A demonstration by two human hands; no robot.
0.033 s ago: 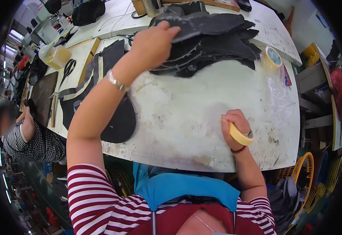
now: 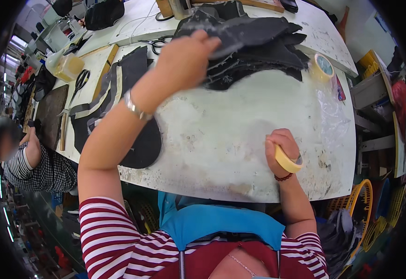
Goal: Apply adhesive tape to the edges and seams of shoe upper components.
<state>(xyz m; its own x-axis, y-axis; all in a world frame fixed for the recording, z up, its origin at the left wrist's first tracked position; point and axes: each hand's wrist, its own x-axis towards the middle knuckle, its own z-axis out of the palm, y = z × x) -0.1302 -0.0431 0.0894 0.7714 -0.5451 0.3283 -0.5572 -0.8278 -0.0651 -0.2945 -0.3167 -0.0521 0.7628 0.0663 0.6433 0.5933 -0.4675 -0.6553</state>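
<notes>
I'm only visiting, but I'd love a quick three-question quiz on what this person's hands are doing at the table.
1. True or false: the right hand holds a roll of tape.
2. What does the left hand grip? A) scissors B) a dark fabric piece C) a hammer
3. Which colour is the tabletop?

Key: 1 true; 2 B; 3 white, stained.
</notes>
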